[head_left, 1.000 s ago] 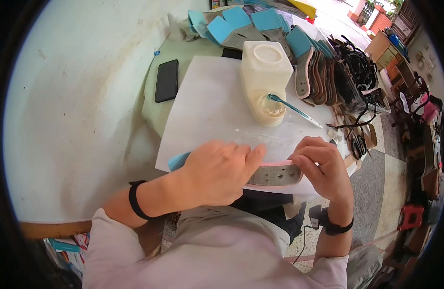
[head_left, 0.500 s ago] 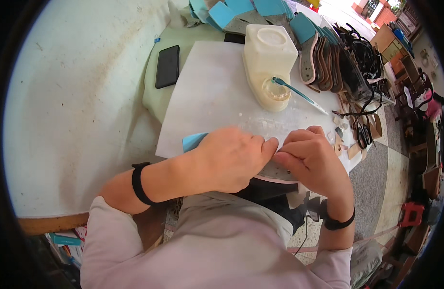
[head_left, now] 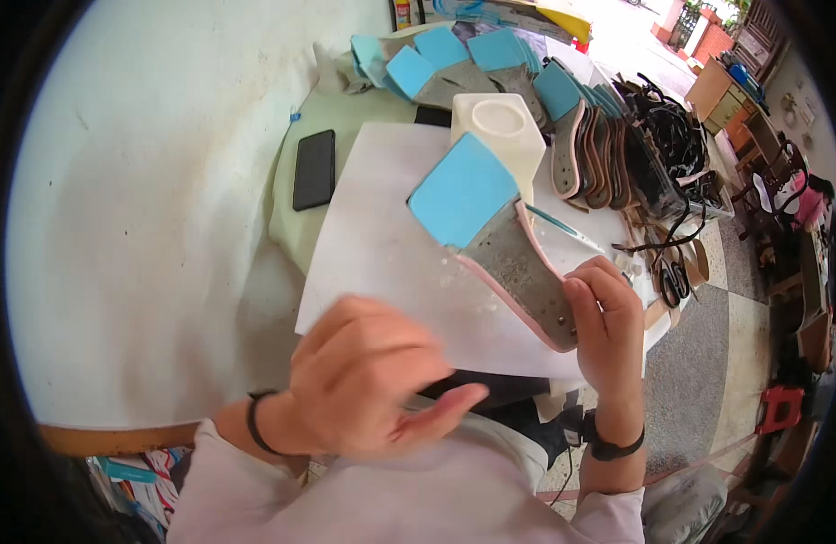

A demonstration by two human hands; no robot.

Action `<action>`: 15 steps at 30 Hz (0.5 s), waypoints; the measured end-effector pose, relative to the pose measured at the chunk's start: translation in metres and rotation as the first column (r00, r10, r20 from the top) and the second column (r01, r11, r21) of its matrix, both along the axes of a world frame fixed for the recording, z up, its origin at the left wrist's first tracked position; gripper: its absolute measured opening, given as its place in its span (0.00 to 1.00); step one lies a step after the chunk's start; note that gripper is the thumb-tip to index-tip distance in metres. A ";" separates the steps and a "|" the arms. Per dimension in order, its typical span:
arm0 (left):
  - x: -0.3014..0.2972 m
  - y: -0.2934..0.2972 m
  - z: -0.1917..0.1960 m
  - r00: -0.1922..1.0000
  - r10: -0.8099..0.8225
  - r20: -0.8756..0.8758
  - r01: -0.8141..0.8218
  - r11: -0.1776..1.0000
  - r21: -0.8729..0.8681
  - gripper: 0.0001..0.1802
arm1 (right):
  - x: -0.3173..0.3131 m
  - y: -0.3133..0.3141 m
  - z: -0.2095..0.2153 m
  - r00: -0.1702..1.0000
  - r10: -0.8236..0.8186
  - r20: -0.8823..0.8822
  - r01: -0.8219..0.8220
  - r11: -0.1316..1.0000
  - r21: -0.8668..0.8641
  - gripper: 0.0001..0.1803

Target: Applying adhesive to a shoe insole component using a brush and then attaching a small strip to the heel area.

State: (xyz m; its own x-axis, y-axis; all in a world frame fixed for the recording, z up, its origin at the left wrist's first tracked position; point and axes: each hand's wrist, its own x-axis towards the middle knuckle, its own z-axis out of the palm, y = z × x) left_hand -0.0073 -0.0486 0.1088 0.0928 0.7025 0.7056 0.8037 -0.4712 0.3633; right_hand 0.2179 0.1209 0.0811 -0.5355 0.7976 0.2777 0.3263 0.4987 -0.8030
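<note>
A grey insole (head_left: 525, 263) with pink edging and a light blue end patch hangs tilted over the white sheet. My right hand (head_left: 608, 313) pinches its near right end between thumb and fingers, close to some small holes. My left hand (head_left: 368, 376) is held apart from the insole near the table's front edge, slightly blurred. Its fingers are loosely curled, the thumb stands away from them, and nothing shows in it. Behind the insole, a cream plastic bottle (head_left: 500, 118) is partly covered, its cut opening hidden. A teal and white toothbrush (head_left: 568, 228) lies beside it, its head hidden.
A black phone (head_left: 315, 170) lies left of the white sheet (head_left: 373, 245). Several similar blue-ended pieces (head_left: 500, 50) are stacked at the back, with more pieces (head_left: 599, 159) at right. Scissors (head_left: 675, 281) and a box of black straps (head_left: 667, 118) are along the right side.
Both hands were together over the insole. My left hand has come away left and toward me, while my right hand has lifted the insole, showing its blue end. The view has shifted a little.
</note>
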 end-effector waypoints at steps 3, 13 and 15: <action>0.010 0.007 -0.030 0.809 0.133 0.573 0.154 0.892 -0.424 0.20 | -0.006 -0.006 -0.008 0.995 -0.076 -0.065 0.078 0.997 0.027 0.07; 0.029 0.047 -0.076 0.478 0.235 0.846 0.353 0.831 -0.430 0.17 | -0.028 -0.034 -0.033 0.991 -0.038 -0.128 0.043 0.999 0.030 0.05; 0.032 0.045 -0.076 0.543 0.241 0.805 0.295 0.842 -0.451 0.16 | -0.030 -0.032 -0.030 0.994 -0.009 -0.113 0.015 0.999 0.045 0.05</action>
State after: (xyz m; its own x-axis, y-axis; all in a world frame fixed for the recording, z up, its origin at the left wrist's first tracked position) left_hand 0.0250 -0.0037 0.0324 -0.2971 0.9544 0.0304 0.0112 -0.0284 0.9995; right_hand 0.1882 0.0887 0.0508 -0.4892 0.7889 0.3719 0.2412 0.5322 -0.8115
